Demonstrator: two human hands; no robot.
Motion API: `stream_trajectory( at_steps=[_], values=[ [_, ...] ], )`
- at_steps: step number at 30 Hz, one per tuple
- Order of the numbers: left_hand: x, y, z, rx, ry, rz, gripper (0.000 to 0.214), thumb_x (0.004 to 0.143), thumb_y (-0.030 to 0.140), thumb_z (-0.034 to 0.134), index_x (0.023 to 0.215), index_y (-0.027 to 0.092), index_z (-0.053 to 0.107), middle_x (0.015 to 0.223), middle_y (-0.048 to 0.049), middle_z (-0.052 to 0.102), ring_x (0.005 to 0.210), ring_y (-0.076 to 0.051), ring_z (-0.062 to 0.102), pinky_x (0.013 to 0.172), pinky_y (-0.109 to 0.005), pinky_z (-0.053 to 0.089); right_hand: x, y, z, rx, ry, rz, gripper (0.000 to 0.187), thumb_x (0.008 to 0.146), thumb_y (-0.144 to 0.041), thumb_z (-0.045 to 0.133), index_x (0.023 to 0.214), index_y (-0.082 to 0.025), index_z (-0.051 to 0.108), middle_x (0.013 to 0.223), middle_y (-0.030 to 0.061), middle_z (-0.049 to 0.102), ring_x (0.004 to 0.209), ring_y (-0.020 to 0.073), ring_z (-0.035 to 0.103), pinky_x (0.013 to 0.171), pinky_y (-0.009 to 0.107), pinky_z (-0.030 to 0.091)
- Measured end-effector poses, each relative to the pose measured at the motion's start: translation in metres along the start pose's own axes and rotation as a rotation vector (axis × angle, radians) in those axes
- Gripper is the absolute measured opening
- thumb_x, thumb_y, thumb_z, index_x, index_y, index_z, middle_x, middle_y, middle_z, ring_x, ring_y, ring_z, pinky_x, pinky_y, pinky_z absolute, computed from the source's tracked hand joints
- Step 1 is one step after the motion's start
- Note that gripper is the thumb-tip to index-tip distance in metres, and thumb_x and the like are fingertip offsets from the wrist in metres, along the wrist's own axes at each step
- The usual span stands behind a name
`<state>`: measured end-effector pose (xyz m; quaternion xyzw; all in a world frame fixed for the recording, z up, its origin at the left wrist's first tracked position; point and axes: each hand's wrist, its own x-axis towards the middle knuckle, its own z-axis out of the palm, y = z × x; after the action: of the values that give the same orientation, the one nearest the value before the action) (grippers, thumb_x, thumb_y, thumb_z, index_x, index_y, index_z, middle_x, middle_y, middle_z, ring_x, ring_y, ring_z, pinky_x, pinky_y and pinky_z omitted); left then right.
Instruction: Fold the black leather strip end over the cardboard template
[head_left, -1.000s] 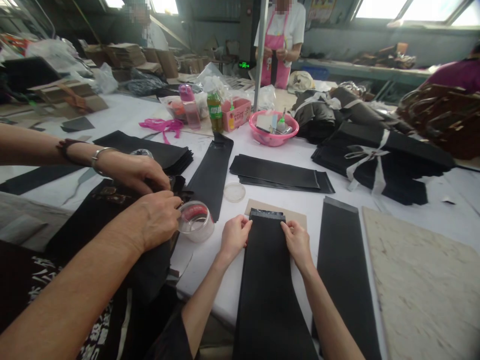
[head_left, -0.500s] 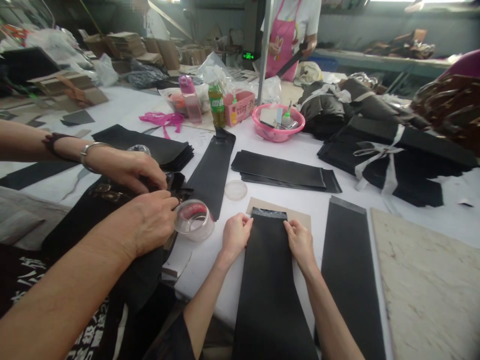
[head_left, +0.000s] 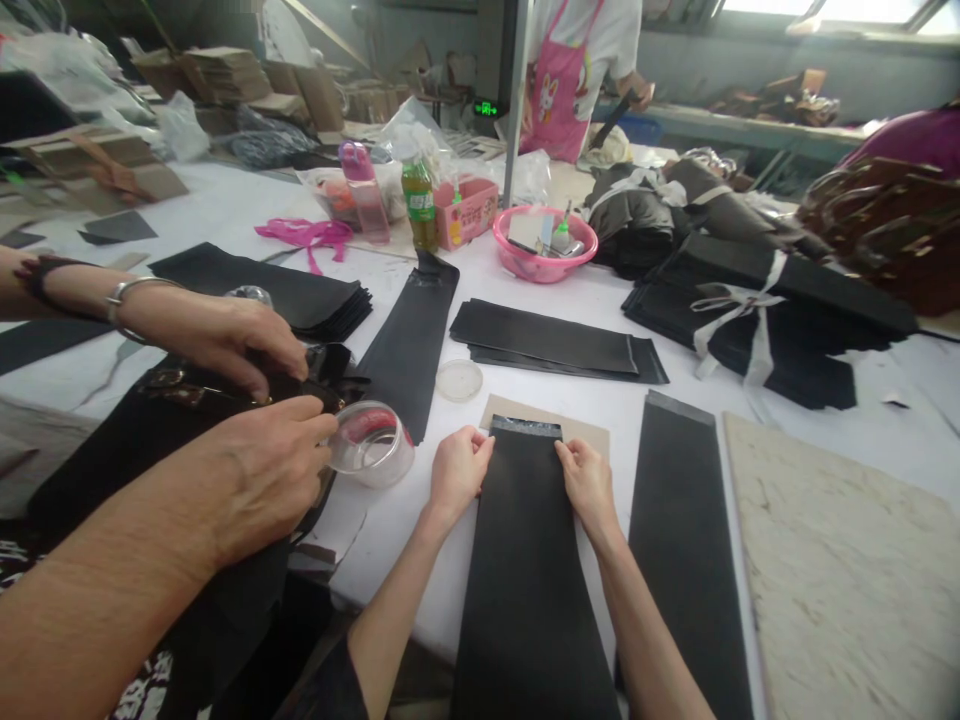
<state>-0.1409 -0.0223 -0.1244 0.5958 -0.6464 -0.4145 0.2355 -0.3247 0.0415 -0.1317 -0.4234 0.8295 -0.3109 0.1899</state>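
Note:
A long black strip of leather-like material (head_left: 525, 560) lies in front of me, its far end over a beige board (head_left: 592, 430). Across that end runs a shiny grey band. My left hand (head_left: 459, 468) pinches the strip's left edge close to the band, thumb and fingers closed. On the opposite edge my right hand (head_left: 586, 478) pinches it the same way. To the right of my forearm lies a similar black strip (head_left: 682, 540) with a grey end. A stack of shorter black pieces (head_left: 555, 338) lies beyond my hands.
At left a co-worker's hands (head_left: 255, 450) work on a black bag (head_left: 187, 380). Near them stands a clear plastic tub (head_left: 373, 445), its lid (head_left: 460, 380) beside it. Behind are a pink basin (head_left: 544, 260), a green bottle (head_left: 420, 205) and tied black pieces (head_left: 780, 320). A marbled slab (head_left: 840, 560) lies right.
The view has shifted slightly, so most things sit a little further left. My hands keep the same hold on the strip. The co-worker's fingers have moved a little apart at the bag.

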Motion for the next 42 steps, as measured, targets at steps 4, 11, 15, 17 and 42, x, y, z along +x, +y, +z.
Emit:
stream_trajectory(
  at_steps=[4, 11, 15, 17, 42],
  values=[
    [-0.0002, 0.0001, 0.0003, -0.009, 0.001, -0.008, 0.026, 0.087, 0.037, 0.052, 0.070, 0.019, 0.056, 0.049, 0.0046, 0.057, 0.032, -0.009, 0.048, 0.042, -0.019, 0.033, 0.0011, 0.0004, 0.0004, -0.010, -0.002, 0.010, 0.035, 0.085, -0.048, 0.040, 0.068, -0.022, 0.055, 0.066, 0.0058, 0.063, 0.068, 0.0229, 0.059, 0.063, 0.031, 0.036],
    [0.0000, -0.0002, 0.0005, -0.018, 0.021, 0.000, 0.026, 0.086, 0.037, 0.054, 0.069, 0.018, 0.057, 0.051, 0.0039, 0.057, 0.034, -0.008, 0.047, 0.043, -0.019, 0.032, 0.0034, 0.0025, 0.0016, -0.039, 0.004, 0.015, 0.034, 0.084, -0.047, 0.042, 0.066, -0.022, 0.056, 0.062, 0.0050, 0.062, 0.064, 0.0222, 0.058, 0.060, 0.031, 0.035],
    [-0.0002, -0.0001, 0.0009, -0.013, 0.016, 0.006, 0.026, 0.087, 0.038, 0.052, 0.070, 0.019, 0.057, 0.053, 0.0033, 0.058, 0.034, -0.008, 0.047, 0.042, -0.020, 0.033, 0.0047, 0.0034, 0.0023, -0.043, -0.006, 0.017, 0.035, 0.083, -0.048, 0.042, 0.065, -0.022, 0.056, 0.060, 0.0044, 0.060, 0.062, 0.0219, 0.056, 0.059, 0.031, 0.033],
    [0.0001, -0.0006, 0.0012, -0.008, 0.024, 0.012, 0.025, 0.087, 0.037, 0.053, 0.070, 0.019, 0.058, 0.053, 0.0028, 0.059, 0.036, -0.009, 0.048, 0.043, -0.020, 0.033, 0.0054, 0.0039, 0.0027, -0.052, -0.007, 0.013, 0.036, 0.083, -0.048, 0.041, 0.063, -0.022, 0.055, 0.059, 0.0043, 0.059, 0.061, 0.0215, 0.056, 0.058, 0.031, 0.032],
    [0.0011, 0.0006, 0.0014, 0.019, 0.020, -0.017, 0.024, 0.086, 0.036, 0.053, 0.069, 0.019, 0.057, 0.054, 0.0027, 0.060, 0.033, -0.009, 0.050, 0.037, -0.019, 0.033, 0.0070, 0.0010, 0.0012, -0.058, -0.024, 0.016, 0.036, 0.082, -0.050, 0.042, 0.062, -0.022, 0.054, 0.057, 0.0041, 0.058, 0.060, 0.0217, 0.055, 0.058, 0.031, 0.032]
  ],
)
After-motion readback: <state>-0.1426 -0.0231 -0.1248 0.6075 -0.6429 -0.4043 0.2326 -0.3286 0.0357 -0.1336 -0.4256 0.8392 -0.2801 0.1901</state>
